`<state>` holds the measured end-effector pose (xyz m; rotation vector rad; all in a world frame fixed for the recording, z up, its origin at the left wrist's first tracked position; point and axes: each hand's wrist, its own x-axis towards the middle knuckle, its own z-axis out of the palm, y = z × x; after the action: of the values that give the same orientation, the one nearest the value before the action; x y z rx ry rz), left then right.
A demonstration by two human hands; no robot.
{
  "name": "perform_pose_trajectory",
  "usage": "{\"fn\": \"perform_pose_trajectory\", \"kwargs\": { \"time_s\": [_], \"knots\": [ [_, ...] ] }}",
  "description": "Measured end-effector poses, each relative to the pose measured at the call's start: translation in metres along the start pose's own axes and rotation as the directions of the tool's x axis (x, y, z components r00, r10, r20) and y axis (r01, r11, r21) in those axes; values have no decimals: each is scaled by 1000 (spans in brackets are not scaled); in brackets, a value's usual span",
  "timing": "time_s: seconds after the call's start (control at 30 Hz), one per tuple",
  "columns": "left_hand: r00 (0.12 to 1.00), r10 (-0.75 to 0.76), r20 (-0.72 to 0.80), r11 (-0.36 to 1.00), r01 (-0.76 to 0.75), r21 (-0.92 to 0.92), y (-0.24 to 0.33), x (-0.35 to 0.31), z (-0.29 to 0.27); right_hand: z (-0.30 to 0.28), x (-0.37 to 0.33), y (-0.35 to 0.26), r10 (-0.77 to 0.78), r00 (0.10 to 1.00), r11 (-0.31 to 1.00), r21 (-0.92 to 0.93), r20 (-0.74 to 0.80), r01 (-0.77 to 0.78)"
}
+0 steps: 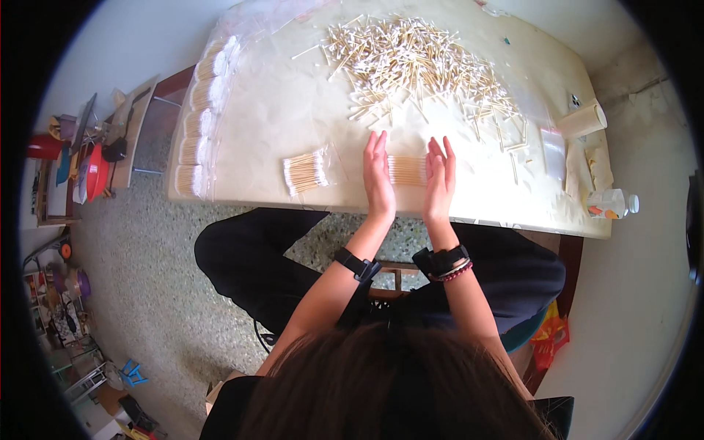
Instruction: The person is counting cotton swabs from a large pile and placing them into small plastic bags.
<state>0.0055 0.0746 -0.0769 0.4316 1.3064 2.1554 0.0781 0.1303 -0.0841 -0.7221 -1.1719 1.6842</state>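
Observation:
My left hand [378,174] and my right hand [440,177] stand on edge at the table's near side, palms facing each other and fingers stretched forward. Between the palms lies a row of cotton swabs [408,170] with wooden sticks, running crosswise from one hand to the other. Both palms appear to touch the ends of the row, which they hide. To the left of my left hand, a small bundle of cotton swabs [306,174] lies on or in a clear plastic bag [334,163]. Beyond the hands spreads a large loose pile of cotton swabs [414,62].
Bagged cotton swabs [196,139] line the left edge of the cream-coloured table [257,110]. At the right edge are a pale roll [583,119] and a clear bottle [613,204] with a white cap. A few stray swabs [515,169] lie to the right.

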Motion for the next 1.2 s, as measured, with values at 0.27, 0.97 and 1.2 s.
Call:
{"fn": "perform_pose_trajectory", "kwargs": {
  "time_s": [0.27,0.97,1.2],
  "knots": [
    [996,26,87,997,-32,73,-3,1,-3,3,-4,-5,-10,999,971,-238,44,20],
    [901,-57,430,73,-426,902,15,-57,-27,-24,-46,-34,148,863,170,-872,484,460],
    [898,-27,439,89,-436,896,14,-57,-29,-25,-45,-32,117,872,220,-868,476,445]
  ]
}}
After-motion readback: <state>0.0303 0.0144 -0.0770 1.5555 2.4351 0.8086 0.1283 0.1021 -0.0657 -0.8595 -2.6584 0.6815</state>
